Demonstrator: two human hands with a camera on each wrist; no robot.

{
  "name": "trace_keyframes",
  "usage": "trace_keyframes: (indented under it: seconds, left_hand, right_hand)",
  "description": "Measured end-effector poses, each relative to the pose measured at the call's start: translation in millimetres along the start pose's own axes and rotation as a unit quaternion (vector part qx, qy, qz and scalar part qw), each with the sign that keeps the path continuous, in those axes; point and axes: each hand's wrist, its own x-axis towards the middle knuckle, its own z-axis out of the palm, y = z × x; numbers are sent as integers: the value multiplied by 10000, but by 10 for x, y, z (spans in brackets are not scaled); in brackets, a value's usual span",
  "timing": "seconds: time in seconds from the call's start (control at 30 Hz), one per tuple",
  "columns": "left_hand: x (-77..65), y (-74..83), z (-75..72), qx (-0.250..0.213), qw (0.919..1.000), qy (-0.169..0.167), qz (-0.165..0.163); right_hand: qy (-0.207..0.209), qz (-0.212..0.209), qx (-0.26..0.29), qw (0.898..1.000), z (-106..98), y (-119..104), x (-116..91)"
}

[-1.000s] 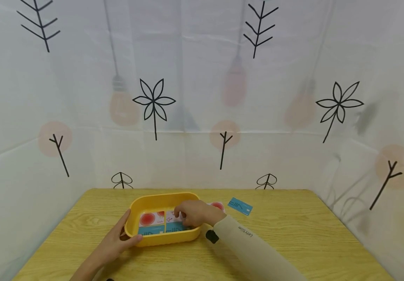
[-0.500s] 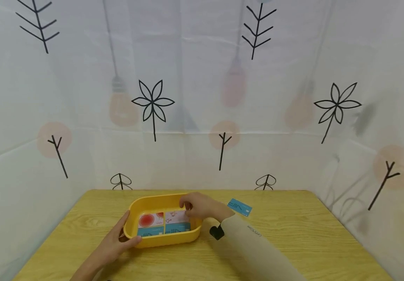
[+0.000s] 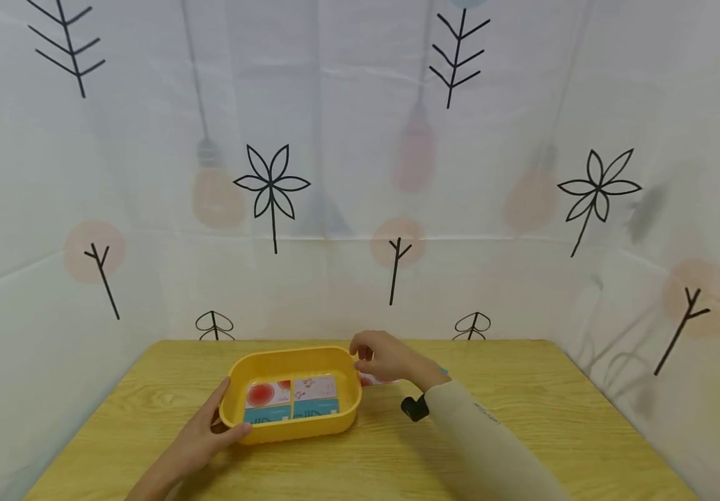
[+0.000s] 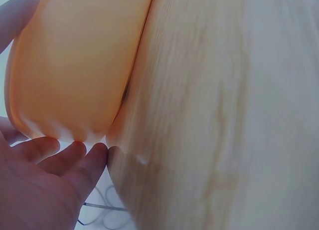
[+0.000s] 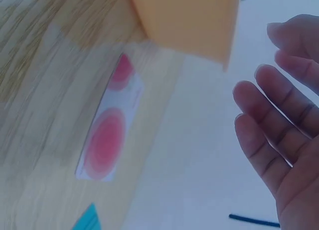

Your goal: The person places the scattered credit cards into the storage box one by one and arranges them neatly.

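Note:
My left hand (image 3: 200,433) grips the left end of a yellow plastic basket (image 3: 297,433), its thumb at the front rim and fingers along the end wall. In the left wrist view the fingertips touch that wall. Inside lie a card with red circles (image 3: 261,394), a pale card with a red pattern (image 3: 314,387) and two blue cards (image 3: 316,408). Just beyond the basket's right end hovers my right hand (image 3: 391,360), fingers loosely bent, nothing between them. Under it on the table lies another red-circle card (image 5: 105,140), partly hidden in the head view.
A blue card (image 5: 88,220) lies on the table to the right, mostly hidden behind the right wrist in the head view. The wooden table (image 3: 504,431) is backed by a white patterned cloth (image 3: 334,278).
My right hand has risen out of the basket and moved right, leaving the pale and blue cards in its right half. The left hand has kept its grip on the basket.

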Motion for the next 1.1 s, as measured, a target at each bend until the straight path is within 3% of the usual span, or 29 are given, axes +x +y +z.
trace_keyframes:
  seconds: [0.5, 0.67, 1.1]
  left_hand:
    - [8, -34, 2, 15, 10000, -23, 57]
    - [9, -23, -10, 31, 10000, -35, 62]
    - [14, -20, 1, 42, 10000, -44, -6]
  right_hand:
    - [152, 725, 85, 9972, 68, 407, -229]
    - [55, 872, 278, 9958, 124, 514, -255]
    - [-486, 1453, 14, 9882, 232, 553, -232]
